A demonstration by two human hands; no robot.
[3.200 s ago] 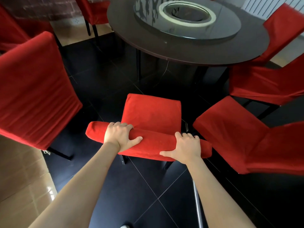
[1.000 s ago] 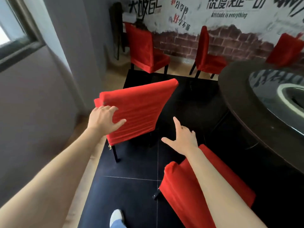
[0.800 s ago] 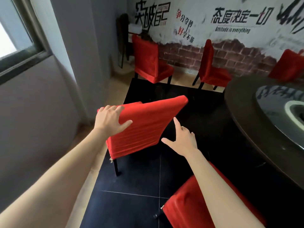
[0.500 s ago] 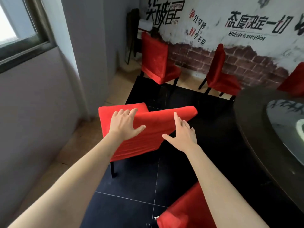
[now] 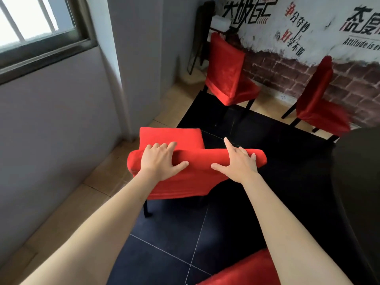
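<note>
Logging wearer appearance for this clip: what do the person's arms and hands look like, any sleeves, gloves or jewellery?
The left arm and right arm are bare to the frame's edge, with no sleeves in view. The left hand and right hand are ungloved; no watch, bracelet or ring shows.

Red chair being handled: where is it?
Head view, centre-left: the red chair stands at the black floor's edge by the grey wall, left hand gripping its backrest, right hand resting there.

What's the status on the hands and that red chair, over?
Left hand grips the red chair by its backrest top; right hand lies open on it. Chair upright on black tiles. Dark table close on the right.
</note>
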